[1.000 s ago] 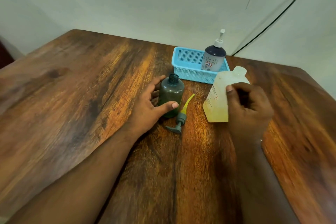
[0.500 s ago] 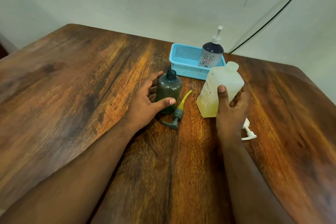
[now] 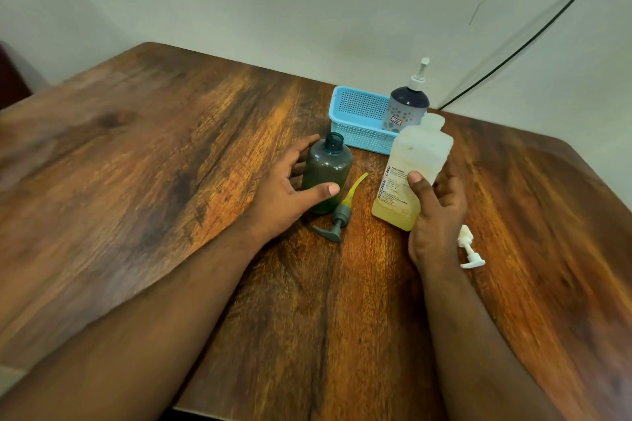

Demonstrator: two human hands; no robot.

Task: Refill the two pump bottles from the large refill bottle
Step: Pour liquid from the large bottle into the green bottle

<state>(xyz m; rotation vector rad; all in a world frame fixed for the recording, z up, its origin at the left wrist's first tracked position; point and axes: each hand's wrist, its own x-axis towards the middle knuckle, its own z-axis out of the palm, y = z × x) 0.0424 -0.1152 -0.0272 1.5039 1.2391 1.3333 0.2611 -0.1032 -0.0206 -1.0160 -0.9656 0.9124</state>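
A dark green pump bottle (image 3: 326, 171) stands upright on the wooden table (image 3: 136, 181) with its neck uncapped, and my left hand (image 3: 290, 191) is wrapped around its lower body. Its grey pump head (image 3: 337, 219) with a yellow tube lies flat just to its right. My right hand (image 3: 436, 212) grips the large translucent refill bottle (image 3: 413, 164), which stands upright with yellow liquid low inside. A second pump bottle (image 3: 407, 106), dark blue with a white pump fitted, stands in the blue basket (image 3: 355, 123).
A white pump head (image 3: 468, 248) lies on the table to the right of my right wrist. The blue basket sits at the back near the wall. A black cable (image 3: 533, 37) runs up the wall at the right.
My right hand has shifted from the refill bottle's side to its front lower part, and the bottle now stands upright. The white pump head came into view. My left hand stayed on the green bottle.
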